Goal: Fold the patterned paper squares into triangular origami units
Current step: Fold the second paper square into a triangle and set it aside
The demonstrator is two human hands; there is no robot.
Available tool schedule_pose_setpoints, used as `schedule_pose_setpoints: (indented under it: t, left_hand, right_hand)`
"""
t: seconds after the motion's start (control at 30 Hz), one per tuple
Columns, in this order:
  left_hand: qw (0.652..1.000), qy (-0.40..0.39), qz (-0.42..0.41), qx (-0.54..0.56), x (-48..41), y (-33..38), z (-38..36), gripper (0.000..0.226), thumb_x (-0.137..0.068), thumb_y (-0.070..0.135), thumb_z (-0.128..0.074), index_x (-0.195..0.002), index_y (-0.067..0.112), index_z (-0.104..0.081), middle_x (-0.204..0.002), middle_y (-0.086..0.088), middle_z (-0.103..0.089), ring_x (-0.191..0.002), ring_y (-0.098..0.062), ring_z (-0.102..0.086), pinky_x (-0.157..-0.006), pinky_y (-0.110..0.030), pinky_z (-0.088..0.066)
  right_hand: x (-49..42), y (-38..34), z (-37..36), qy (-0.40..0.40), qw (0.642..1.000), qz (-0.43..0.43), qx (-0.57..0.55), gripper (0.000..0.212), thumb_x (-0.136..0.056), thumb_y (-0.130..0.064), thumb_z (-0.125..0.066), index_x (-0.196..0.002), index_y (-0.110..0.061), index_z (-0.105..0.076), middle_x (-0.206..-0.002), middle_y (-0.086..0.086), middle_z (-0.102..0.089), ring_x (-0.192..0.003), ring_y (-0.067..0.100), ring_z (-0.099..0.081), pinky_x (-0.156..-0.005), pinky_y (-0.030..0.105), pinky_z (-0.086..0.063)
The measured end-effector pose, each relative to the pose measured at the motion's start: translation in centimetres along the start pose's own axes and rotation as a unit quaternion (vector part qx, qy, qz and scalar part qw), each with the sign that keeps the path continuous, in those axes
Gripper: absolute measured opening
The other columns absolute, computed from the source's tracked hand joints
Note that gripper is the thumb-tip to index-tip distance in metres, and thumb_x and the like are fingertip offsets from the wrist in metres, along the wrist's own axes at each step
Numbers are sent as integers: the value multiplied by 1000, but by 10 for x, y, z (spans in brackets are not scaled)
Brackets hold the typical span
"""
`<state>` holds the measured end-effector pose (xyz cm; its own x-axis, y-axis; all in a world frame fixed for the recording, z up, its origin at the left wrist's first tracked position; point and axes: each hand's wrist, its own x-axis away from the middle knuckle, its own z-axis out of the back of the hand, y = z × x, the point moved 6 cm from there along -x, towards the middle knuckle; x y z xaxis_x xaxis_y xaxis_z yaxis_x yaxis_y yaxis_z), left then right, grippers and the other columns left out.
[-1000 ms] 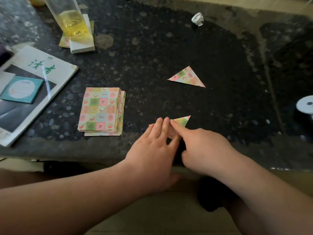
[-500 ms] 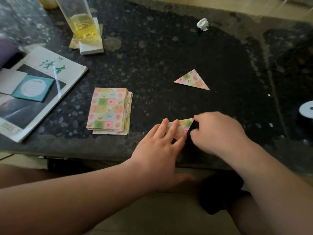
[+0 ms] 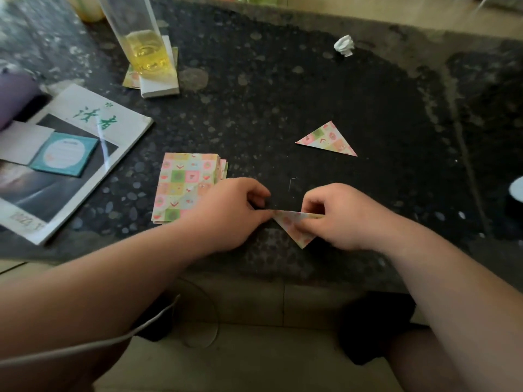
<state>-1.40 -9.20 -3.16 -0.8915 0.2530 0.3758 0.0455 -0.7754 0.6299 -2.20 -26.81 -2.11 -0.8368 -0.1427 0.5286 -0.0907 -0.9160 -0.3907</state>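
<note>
A folded patterned paper triangle [image 3: 293, 229] hangs point-down just above the near edge of the dark table. My left hand [image 3: 229, 213] pinches its left corner and my right hand [image 3: 343, 216] pinches its right side, hiding part of it. A stack of patterned paper squares [image 3: 182, 185] lies flat to the left, partly under my left hand. A finished patterned triangle [image 3: 327, 140] lies flat farther back on the right.
A tall glass of yellow liquid [image 3: 143, 41] stands on a white block at the back left. A magazine [image 3: 70, 154] with a teal booklet lies at the left edge. A crumpled white paper ball [image 3: 344, 46] sits at the back, a white round object [image 3: 516, 190] at the right edge.
The paper was pressed flat on the table under both hands; now both hands have lifted it, each pinching one side. The view has shifted closer.
</note>
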Motion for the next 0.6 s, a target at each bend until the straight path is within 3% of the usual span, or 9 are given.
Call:
schedule_pose_setpoints:
  t: [0.13,0.2,0.3,0.4,0.5,0.6]
  left_hand:
    - [989,-29,29,142,4,3,2,1,-90,34,-76,-90,34,-76,-80,10,-76,-78,-8,-72,-78,-32,-61]
    - [971,-43,33,234,7,7,1,8,-89,24,-77,-81,24,-79,-79,0,-77,-78,-18,-74,-79,-39,-62]
    - [908,-72,45,411,11,14,-1,10,-92,11,-69,-86,7,-77,-83,-13,-75,-73,-20,-70,-68,-30,-60]
    - [859,-71,59,503,13,22,1,14,-95,8,-61,-95,-2,-72,-83,-15,-74,-67,-17,-69,-62,-25,-58]
    - [858,-46,59,509,9,21,6,8,-82,9,-70,-84,2,-74,-79,-15,-74,-65,-18,-70,-59,-25,-58]
    - [867,-49,66,491,8,22,7,10,-77,10,-72,-82,2,-71,-76,-14,-72,-63,-17,-69,-56,-24,-57]
  right_hand:
    - [17,-3,14,7,994,50,-93,14,-87,-42,-78,-78,-32,-74,-76,-19,-71,-73,2,-66,-65,29,-53]
    - [24,0,21,27,990,68,-123,11,-85,-37,-80,-78,-30,-76,-76,-17,-73,-72,2,-68,-68,31,-56]
    - [29,11,34,74,973,68,-210,13,-83,-29,-83,-74,-22,-77,-71,-9,-74,-63,2,-66,-62,25,-51]
    - [28,25,41,90,927,42,-362,14,-85,-21,-80,-74,-14,-79,-74,4,-76,-62,9,-64,-55,22,-49]
    - [27,33,40,93,877,3,-471,12,-87,-17,-77,-77,-13,-81,-79,7,-77,-63,11,-60,-53,19,-47]
    - [26,35,38,83,859,-7,-505,11,-86,-18,-76,-80,-9,-79,-84,9,-78,-65,12,-59,-54,20,-44]
